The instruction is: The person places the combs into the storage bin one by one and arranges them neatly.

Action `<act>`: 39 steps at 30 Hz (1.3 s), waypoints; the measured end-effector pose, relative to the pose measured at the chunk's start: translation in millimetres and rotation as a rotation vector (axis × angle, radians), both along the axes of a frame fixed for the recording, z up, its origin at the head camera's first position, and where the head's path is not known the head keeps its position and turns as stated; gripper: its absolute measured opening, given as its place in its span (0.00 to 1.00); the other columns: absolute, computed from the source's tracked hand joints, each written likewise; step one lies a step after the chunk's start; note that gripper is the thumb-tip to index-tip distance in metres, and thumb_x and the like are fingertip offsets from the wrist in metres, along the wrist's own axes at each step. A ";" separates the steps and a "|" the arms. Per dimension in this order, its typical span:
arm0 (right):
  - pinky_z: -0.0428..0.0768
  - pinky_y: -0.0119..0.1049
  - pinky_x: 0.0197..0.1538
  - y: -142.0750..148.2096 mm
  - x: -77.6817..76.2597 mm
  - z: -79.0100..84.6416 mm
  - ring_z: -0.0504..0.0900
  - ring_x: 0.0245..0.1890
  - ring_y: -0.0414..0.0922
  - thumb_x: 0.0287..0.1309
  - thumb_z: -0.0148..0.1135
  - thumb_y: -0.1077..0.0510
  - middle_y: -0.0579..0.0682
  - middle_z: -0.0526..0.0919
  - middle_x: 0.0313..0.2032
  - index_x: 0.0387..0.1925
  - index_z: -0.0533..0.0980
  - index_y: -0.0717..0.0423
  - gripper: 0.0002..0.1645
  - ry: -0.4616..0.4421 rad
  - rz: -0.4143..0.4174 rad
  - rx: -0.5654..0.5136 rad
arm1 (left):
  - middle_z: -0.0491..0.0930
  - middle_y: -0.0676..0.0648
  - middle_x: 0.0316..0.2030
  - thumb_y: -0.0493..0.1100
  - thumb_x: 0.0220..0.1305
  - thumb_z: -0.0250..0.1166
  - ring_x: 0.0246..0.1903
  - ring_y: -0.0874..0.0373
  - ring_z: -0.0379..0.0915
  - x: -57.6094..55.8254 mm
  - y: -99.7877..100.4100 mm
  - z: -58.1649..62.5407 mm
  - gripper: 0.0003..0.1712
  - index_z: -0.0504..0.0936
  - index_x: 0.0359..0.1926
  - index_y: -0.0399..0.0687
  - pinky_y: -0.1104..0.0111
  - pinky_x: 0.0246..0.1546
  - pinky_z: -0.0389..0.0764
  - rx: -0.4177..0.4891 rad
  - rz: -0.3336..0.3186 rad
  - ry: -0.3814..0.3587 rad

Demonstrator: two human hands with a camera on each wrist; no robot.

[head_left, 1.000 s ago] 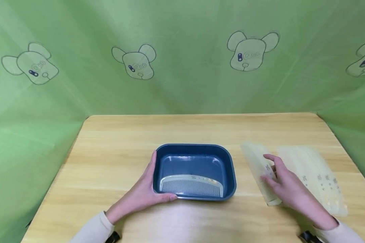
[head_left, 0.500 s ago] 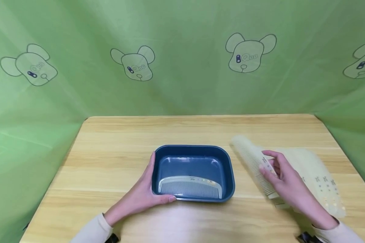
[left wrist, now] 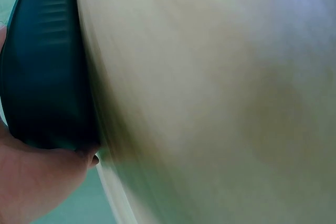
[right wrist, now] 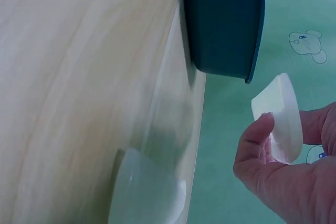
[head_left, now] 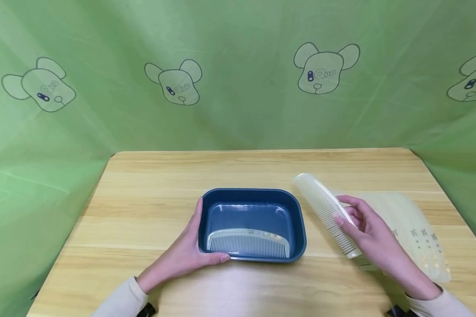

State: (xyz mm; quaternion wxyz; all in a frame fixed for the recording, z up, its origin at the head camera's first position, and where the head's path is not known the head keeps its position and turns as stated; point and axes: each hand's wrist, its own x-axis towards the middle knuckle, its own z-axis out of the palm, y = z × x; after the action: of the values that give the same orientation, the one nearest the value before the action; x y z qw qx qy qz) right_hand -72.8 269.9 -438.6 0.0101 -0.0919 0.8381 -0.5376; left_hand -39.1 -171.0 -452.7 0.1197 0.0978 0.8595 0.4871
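Pinched between thumb and fingertips of right hand [head_left: 370, 231]: held comb [head_left: 326, 209]. Looks milky white, slightly translucent, long and narrow. Arches along a smooth spine with a glossy streak; carries a row of fine, close-set teeth along the opposite edge. Slants, spine against the fingers, teeth toward the tray. Reaches forward past the fingertips at one end, back below the thumb at the other. Clear of the tabletop in right wrist view.

Gripped in left hand [head_left: 190, 246], thumb and fingers parted wide around a corner: dark blue tray [head_left: 245, 218]. Inside it, just past left thumb: second comb [head_left: 249, 244], same arched shape, bluish over the tray floor, teeth toward the thumb. Bears tiny dark lettering, unreadable, and orange-gold specks on the spine.

To the right of right fingers, partly hidden by the hand: overlapping combs [head_left: 416, 233], pale cream, flat on wood-grain tabletop [head_left: 222, 169].

Counts: one tray; one comb held; one in tray; at least three overlapping, exact number impossible to tell. Behind the fingers, two pale sleeves [head_left: 123, 299]. Far beyond them, green drape [head_left: 241, 119] with five cartoon bear heads [head_left: 319, 77], two cut off at the view's edges.
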 end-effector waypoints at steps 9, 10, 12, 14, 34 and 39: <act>0.83 0.27 0.38 -4.2 -0.4 4.3 0.83 0.38 0.38 0.73 0.64 0.74 0.44 0.84 0.46 0.73 0.68 0.69 0.30 -0.010 0.005 -0.073 | 0.34 0.47 0.87 0.66 0.50 0.87 0.84 0.42 0.40 -0.2 -1.0 -2.2 0.88 0.25 0.88 0.70 0.37 0.77 0.53 0.004 -0.007 0.029; 0.83 0.27 0.37 -4.6 -0.4 5.0 0.83 0.38 0.39 0.74 0.64 0.74 0.45 0.84 0.46 0.73 0.68 0.68 0.30 -0.014 0.011 -0.074 | 0.34 0.47 0.87 0.66 0.50 0.87 0.84 0.42 0.40 -0.1 -1.0 -2.1 0.88 0.25 0.88 0.70 0.38 0.77 0.53 0.003 -0.006 0.029; 0.83 0.28 0.38 -5.5 0.0 7.0 0.83 0.39 0.39 0.74 0.63 0.73 0.45 0.83 0.47 0.74 0.68 0.67 0.31 -0.020 0.029 -0.074 | 0.34 0.46 0.87 0.65 0.51 0.87 0.84 0.42 0.40 0.0 -1.1 -2.2 0.87 0.25 0.88 0.70 0.37 0.77 0.53 0.000 -0.005 0.027; 0.84 0.29 0.38 -6.5 1.1 9.3 0.83 0.40 0.40 0.75 0.63 0.72 0.46 0.83 0.49 0.75 0.67 0.66 0.31 -0.026 0.052 -0.070 | 0.34 0.47 0.87 0.66 0.51 0.87 0.84 0.42 0.40 0.1 -1.4 -2.2 0.87 0.25 0.88 0.70 0.37 0.77 0.53 -0.002 -0.004 0.020; 0.87 0.32 0.42 -16.3 2.7 18.8 0.86 0.44 0.43 0.76 0.63 0.72 0.53 0.85 0.52 0.75 0.72 0.61 0.30 -0.046 0.218 -0.150 | 0.36 0.47 0.88 0.65 0.50 0.88 0.84 0.43 0.41 -0.7 -1.5 -3.6 0.88 0.25 0.88 0.71 0.38 0.77 0.54 0.009 -0.008 0.027; 0.87 0.31 0.45 -19.6 1.1 21.8 0.86 0.46 0.42 0.76 0.61 0.73 0.55 0.84 0.53 0.74 0.72 0.62 0.29 -0.043 0.253 -0.185 | 0.36 0.49 0.88 0.65 0.50 0.88 0.84 0.45 0.41 -1.7 -0.3 -3.2 0.88 0.25 0.88 0.72 0.40 0.78 0.53 0.019 -0.011 0.028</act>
State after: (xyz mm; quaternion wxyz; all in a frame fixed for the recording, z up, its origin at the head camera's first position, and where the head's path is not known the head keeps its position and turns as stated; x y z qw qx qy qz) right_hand -71.7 250.3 -416.8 0.0872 -0.1859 0.7664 -0.6087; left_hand -40.8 -171.3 -455.9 0.1093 0.1105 0.8560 0.4931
